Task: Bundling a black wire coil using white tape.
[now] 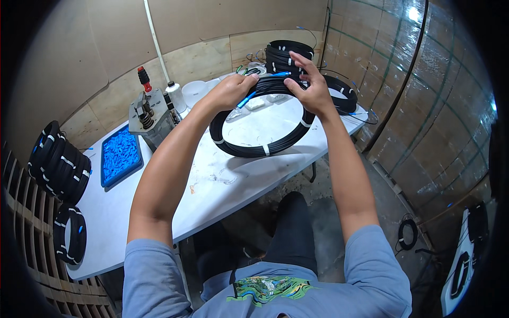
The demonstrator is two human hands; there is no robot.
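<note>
A coil of black cable (266,150), tied with white bands, is raised over the white table, its ring tilted toward me. My left hand (233,91) is closed on its upper left side, thumb on top. A blue connector (246,100) juts out below that hand, and another blue connector (281,74) lies along the top of the coil. At the upper right, my right hand (313,90) has its fingers stretched apart, with the thumb by the coil's top edge.
The white table (212,185) carries a blue tray (137,168) of small blue parts, a hand press (151,119), and a white bottle (174,94). Stacked black coils (58,164) stand at left, others (289,53) at the back. Wrapped cartons (408,90) line the right.
</note>
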